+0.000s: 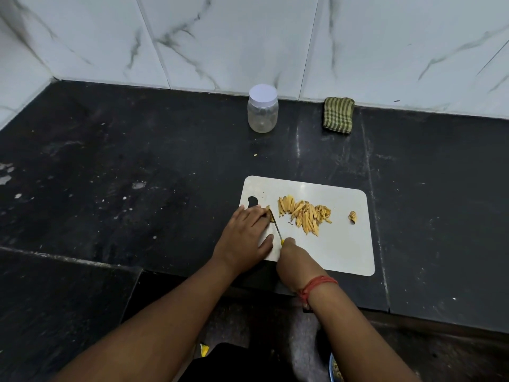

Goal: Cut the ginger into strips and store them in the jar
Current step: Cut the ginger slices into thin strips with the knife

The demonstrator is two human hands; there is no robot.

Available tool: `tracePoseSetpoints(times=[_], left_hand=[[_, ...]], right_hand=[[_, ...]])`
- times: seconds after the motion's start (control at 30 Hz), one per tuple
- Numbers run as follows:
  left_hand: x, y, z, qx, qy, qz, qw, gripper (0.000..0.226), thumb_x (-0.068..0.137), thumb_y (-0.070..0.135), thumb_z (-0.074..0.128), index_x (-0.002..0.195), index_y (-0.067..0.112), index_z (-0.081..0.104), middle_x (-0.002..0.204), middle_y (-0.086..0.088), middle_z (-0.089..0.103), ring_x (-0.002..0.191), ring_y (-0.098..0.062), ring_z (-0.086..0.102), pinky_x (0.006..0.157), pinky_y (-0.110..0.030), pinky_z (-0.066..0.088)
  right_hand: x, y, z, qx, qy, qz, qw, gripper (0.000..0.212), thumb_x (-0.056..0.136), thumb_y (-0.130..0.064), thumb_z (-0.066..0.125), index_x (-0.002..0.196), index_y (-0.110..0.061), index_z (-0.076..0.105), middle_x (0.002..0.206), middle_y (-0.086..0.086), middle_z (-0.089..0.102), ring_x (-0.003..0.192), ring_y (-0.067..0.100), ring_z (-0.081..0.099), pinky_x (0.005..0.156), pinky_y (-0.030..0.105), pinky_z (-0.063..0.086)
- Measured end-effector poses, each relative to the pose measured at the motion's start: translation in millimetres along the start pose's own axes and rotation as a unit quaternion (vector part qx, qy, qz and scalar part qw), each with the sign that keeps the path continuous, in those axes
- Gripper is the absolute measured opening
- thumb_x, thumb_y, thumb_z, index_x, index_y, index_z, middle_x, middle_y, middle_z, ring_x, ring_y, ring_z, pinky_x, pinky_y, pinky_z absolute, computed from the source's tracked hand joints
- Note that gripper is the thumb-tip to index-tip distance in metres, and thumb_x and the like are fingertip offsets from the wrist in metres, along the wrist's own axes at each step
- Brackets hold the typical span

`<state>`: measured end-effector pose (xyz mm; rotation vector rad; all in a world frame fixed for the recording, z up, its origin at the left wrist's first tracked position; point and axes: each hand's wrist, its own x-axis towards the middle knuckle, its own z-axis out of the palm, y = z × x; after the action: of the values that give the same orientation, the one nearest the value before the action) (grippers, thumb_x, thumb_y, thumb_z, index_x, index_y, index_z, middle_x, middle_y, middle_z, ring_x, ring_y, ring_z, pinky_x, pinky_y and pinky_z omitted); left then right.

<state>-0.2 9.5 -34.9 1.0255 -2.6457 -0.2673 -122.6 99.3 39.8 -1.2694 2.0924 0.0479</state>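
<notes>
Ginger piece [268, 210]: under left hand [246, 236] fingers [260, 216], pressed on cutting board [341, 252].
Right hand [293, 259]: fingers clamped on knife [276, 227], beside ginger.
Strips [304, 213]: right of knife.

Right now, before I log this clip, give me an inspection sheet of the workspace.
Surface: dark stone counter, pale specks and stains.
Job's things: white cutting board with a pile of ginger strips and one stray ginger bit; jar at the wall, lid on, looks empty.
Clutter: folded green striped cloth.
Hands: left hand holds ginger down; right hand grips the knife.
Cables: nothing seen.
Surroundings: marble-look wall tiles.
</notes>
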Motion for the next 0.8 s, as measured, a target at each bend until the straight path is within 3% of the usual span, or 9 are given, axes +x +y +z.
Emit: tracePoseSetpoints(times=[0.2, 0.53, 0.63, 0.8], left_hand=[[0, 1, 0, -0.014, 0.018, 0.003, 1.0, 0.046, 0.092, 0.04, 0.052, 0.125, 0.013, 0.065, 0.135, -0.002, 0.056, 0.132, -0.02, 0.048, 0.121, -0.045, 0.028], [0, 0, 0, -0.019, 0.011, -0.001, 1.0, 0.045, 0.093, 0.042, 0.051, 0.125, 0.014, 0.065, 0.137, -0.001, 0.055, 0.133, -0.019, 0.048, 0.123, -0.043, 0.025], [0, 1, 1, -0.019, 0.01, 0.001, 1.0, 0.047, 0.093, 0.042, 0.05, 0.126, 0.013, 0.065, 0.138, -0.001, 0.055, 0.133, -0.019, 0.048, 0.123, -0.044, 0.026], [0, 0, 1, -0.023, 0.011, 0.0, 1.0, 0.045, 0.093, 0.042, 0.051, 0.125, 0.014, 0.064, 0.137, -0.001, 0.055, 0.133, -0.019, 0.048, 0.123, -0.044, 0.026]], right_hand=[[-23, 19, 14, 0.031, -0.008, -0.028, 0.999, 0.029, 0.09, 0.002, 0.041, 0.119, 0.002, 0.038, 0.1, 0.017, 0.064, 0.089, 0.031, 0.063, 0.057, 0.029, 0.035], [-25, 21, 3, 0.068, 0.017, -0.026, 0.997, 0.02, 0.088, 0.004, 0.036, 0.105, -0.007, 0.035, 0.098, 0.018, 0.062, 0.072, 0.028, 0.053, 0.059, 0.03, 0.035], [-20, 18, 3, 0.066, 0.026, -0.041, 0.997, 0.022, 0.088, 0.005, 0.036, 0.107, -0.006, 0.035, 0.093, 0.017, 0.062, 0.062, 0.022, 0.045, 0.047, 0.029, 0.028], [-7, 13, -8, 0.082, 0.035, -0.025, 0.996, 0.029, 0.088, 0.004, 0.037, 0.117, -0.001, 0.037, 0.099, 0.02, 0.062, 0.07, 0.026, 0.047, 0.053, 0.029, 0.031]])
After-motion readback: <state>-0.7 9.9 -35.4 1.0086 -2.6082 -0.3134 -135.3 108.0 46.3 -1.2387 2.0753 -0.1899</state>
